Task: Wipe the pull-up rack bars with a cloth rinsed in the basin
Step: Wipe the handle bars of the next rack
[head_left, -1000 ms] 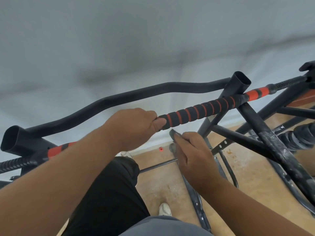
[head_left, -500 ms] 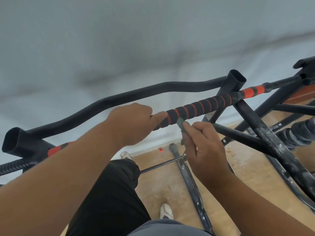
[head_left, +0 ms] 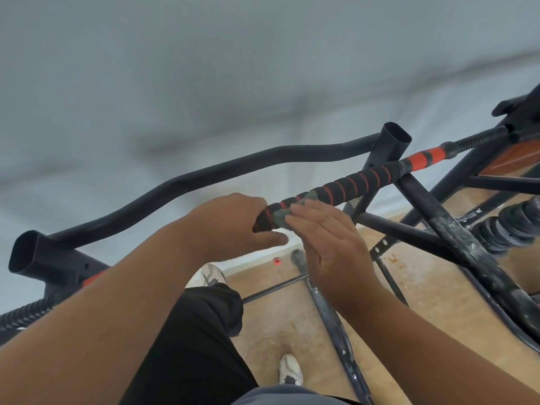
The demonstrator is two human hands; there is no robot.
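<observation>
A black foam-wrapped pull-up bar (head_left: 347, 187) with red spiral stripes runs across the middle of the head view. My left hand (head_left: 230, 225) grips it from above, fingers curled round the bar. My right hand (head_left: 327, 244) presses a small grey-green cloth (head_left: 282, 216) against the bar just right of the left hand, fingers fairly straight over it. Most of the cloth is hidden under those fingers. Behind runs a curved black bar (head_left: 204, 176) between two open tube ends (head_left: 23, 252).
Diagonal dusty rack struts (head_left: 455, 229) and a coiled black spring part (head_left: 508, 226) fill the right side. Below are the wooden floor (head_left: 271, 325), base bars (head_left: 330, 314), my black-trousered leg (head_left: 198, 340) and white shoes (head_left: 289, 369). A pale wall lies beyond. No basin is in view.
My right hand has risen from below the bar and now lays the cloth against the foam grip beside the left hand. The left hand has stayed gripping the bar.
</observation>
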